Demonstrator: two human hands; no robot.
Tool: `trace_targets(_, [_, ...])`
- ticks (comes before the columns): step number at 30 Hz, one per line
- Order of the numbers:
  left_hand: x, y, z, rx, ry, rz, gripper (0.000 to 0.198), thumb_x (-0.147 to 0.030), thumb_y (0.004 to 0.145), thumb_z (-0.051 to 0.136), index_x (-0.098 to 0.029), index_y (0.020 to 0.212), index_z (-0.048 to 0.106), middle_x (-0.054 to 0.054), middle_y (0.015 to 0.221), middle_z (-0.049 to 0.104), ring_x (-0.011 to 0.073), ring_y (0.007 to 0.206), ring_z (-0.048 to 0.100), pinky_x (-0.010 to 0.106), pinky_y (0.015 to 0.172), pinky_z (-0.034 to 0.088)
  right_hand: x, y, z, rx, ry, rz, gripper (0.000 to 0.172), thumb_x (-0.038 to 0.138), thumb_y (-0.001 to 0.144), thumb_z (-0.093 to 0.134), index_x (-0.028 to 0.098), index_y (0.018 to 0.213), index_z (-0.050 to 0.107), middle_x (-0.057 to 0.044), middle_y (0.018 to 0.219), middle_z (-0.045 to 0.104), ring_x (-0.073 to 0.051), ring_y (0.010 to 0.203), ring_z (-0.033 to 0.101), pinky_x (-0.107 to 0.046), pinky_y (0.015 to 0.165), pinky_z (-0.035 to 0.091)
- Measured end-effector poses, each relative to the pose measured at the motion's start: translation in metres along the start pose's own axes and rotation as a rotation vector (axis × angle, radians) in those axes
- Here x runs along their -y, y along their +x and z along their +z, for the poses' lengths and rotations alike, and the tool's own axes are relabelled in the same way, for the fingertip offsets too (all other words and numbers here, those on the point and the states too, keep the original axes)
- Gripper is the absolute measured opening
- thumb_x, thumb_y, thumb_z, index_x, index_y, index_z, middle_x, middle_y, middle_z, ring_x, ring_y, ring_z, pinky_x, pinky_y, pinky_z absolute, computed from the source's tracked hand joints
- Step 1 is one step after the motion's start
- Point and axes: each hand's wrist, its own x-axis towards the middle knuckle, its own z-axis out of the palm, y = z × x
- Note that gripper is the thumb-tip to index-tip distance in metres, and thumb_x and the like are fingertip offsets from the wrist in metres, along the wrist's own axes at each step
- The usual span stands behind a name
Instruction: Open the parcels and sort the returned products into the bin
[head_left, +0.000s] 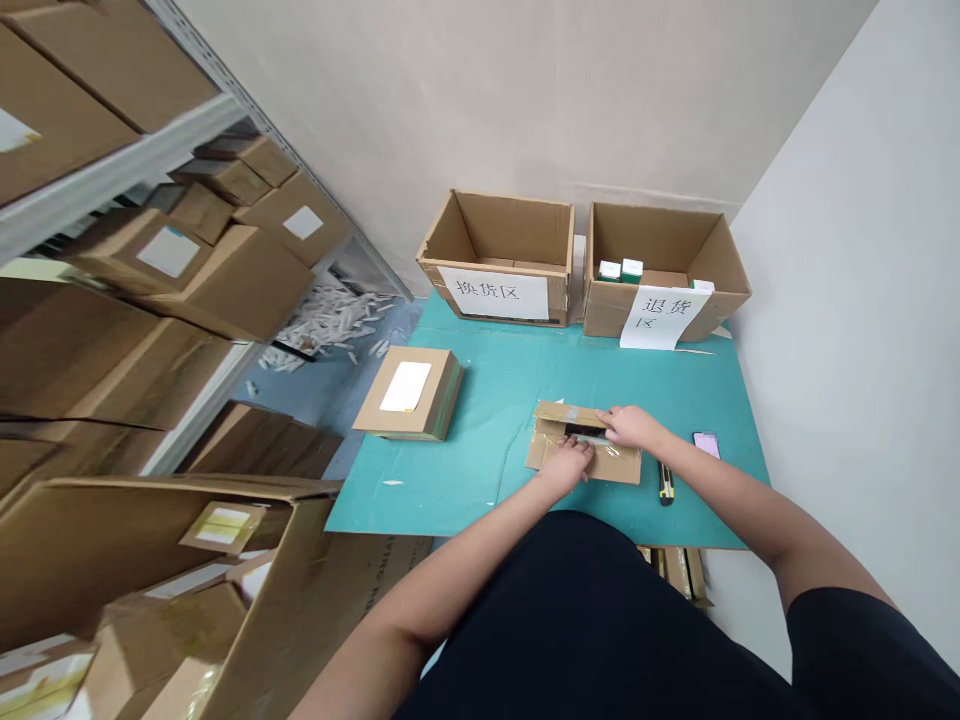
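A small taped cardboard box lies on the teal mat in front of me, its top flaps partly parted with a dark gap in the middle. My left hand rests on the near flap, fingers curled over its edge. My right hand presses on the far flap at the right side of the gap, fingers bent. A yellow and black utility knife lies just right of the box. A phone sits further right.
A closed box with a white label sits at the mat's left. Two open labelled cartons stand at the back: the left carton, the right carton holding small green and white packs. Shelves of boxes fill the left.
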Motion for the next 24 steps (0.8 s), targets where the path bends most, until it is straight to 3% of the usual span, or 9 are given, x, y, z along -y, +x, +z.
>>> trace_targets(7, [-0.005,-0.004,-0.020,-0.047,0.143,-0.052,0.078,-0.037,0.067,0.090,-0.019,0.132,0.052,0.013,0.122,0.058,0.0305,0.113,0.056,0.041,0.098,0.043,-0.020,0.011,-0.012,0.055,0.267,0.033,0.048,0.031,0.091,0.054,0.025,0.138,0.064,-0.010,0.127,0.073,-0.028,0.107,0.071,-0.032,0.087,0.052])
trace_targets(11, [-0.013,-0.008,-0.031,-0.095,0.198,-0.042,0.056,-0.038,0.074,0.085,-0.018,0.117,0.055,0.010,0.110,0.059,0.0286,0.103,0.056,0.040,0.088,0.043,-0.034,0.018,-0.019,0.051,0.424,0.094,0.039,0.029,0.091,0.057,0.025,0.126,0.072,-0.004,0.128,0.073,-0.022,0.110,0.069,-0.026,0.090,0.050])
trace_targets(16, [-0.023,-0.023,-0.036,-0.123,0.158,0.042,0.016,-0.018,0.094,0.058,-0.020,0.110,0.056,0.009,0.103,0.060,0.0258,0.098,0.056,0.039,0.082,0.043,-0.052,0.029,-0.026,0.043,0.419,0.158,0.031,0.033,0.092,0.058,0.023,0.116,0.076,-0.006,0.119,0.076,-0.024,0.103,0.069,-0.028,0.082,0.050])
trace_targets(19, [-0.028,-0.034,-0.034,-0.052,0.139,0.106,0.017,-0.012,0.098,0.046,-0.020,0.107,0.058,0.009,0.100,0.061,0.0254,0.097,0.057,0.039,0.081,0.044,-0.057,0.036,-0.026,0.013,0.408,0.205,0.031,0.033,0.094,0.056,0.022,0.117,0.074,-0.009,0.121,0.075,-0.026,0.102,0.068,-0.030,0.079,0.049])
trace_targets(24, [-0.036,-0.039,-0.036,-0.002,0.083,0.135,0.019,-0.014,0.099,0.045,-0.021,0.109,0.059,0.010,0.104,0.062,0.0264,0.100,0.058,0.040,0.083,0.045,-0.065,0.051,-0.024,-0.037,0.401,0.254,0.032,0.032,0.097,0.051,0.021,0.120,0.070,-0.010,0.124,0.073,-0.027,0.106,0.065,-0.030,0.078,0.047])
